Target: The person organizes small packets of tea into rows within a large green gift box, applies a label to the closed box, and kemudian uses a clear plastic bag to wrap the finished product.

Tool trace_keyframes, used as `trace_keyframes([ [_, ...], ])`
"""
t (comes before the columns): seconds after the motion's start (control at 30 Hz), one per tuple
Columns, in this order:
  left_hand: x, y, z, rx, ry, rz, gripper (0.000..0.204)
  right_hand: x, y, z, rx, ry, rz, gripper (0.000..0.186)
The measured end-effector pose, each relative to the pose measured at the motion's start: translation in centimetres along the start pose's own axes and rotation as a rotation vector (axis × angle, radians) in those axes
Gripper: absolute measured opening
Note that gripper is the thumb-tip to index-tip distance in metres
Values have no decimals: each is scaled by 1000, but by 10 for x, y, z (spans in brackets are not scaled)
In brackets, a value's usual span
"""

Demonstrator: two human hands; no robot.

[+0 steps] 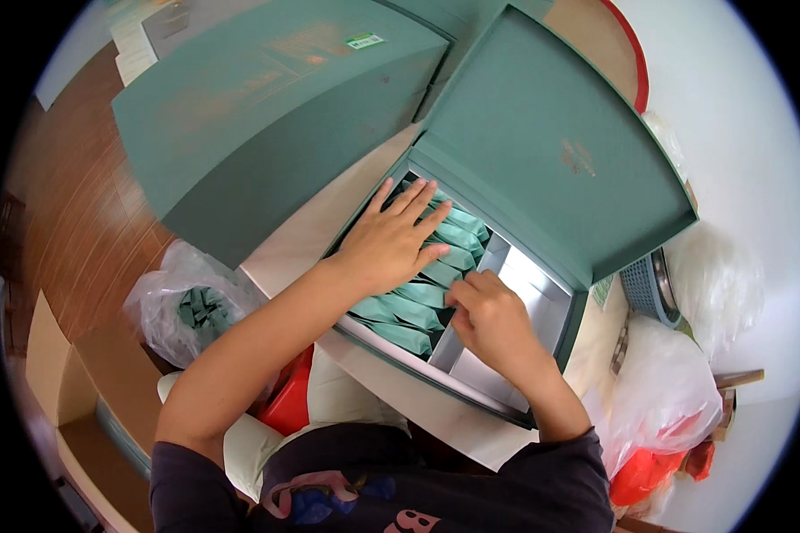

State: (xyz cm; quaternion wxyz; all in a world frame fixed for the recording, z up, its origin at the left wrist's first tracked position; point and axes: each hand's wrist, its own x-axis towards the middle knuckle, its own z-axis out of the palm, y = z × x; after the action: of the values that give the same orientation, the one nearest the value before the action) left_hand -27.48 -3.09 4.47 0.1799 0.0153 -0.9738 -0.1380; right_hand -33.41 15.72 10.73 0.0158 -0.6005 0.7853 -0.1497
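Observation:
A green gift box (575, 333) lies on the table with its lid (542, 151) swung up at the far side. Several pale green wrapped packets (460, 234) fill its left compartment in an overlapping row. My left hand (387, 244) rests flat over the far part of them, fingers spread. At the right edge of the row my right hand (492, 318) is closed, fingertips bent down beside the divider; what they pinch, if anything, is hidden. To the right of the divider is a white-grey compartment (526, 289), partly covered by my right hand and wrist.
Another large green box (284, 107) stands at the far left. A clear bag (164, 298) with green pieces and an open cardboard box (84, 391) are at left. A blue-grey basket (644, 286) and plastic bags (662, 382) sit right of the table (364, 391).

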Motion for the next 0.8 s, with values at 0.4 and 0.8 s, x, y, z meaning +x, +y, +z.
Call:
trace_keyframes([
  [0.4,-129,-14,-75,-561,474,-363,29,27,34,20,-138,57,9,57],
  [0.8,-364,-21,-22,-614,716,-1064,18,32,-42,18,89,104,-135,10],
])
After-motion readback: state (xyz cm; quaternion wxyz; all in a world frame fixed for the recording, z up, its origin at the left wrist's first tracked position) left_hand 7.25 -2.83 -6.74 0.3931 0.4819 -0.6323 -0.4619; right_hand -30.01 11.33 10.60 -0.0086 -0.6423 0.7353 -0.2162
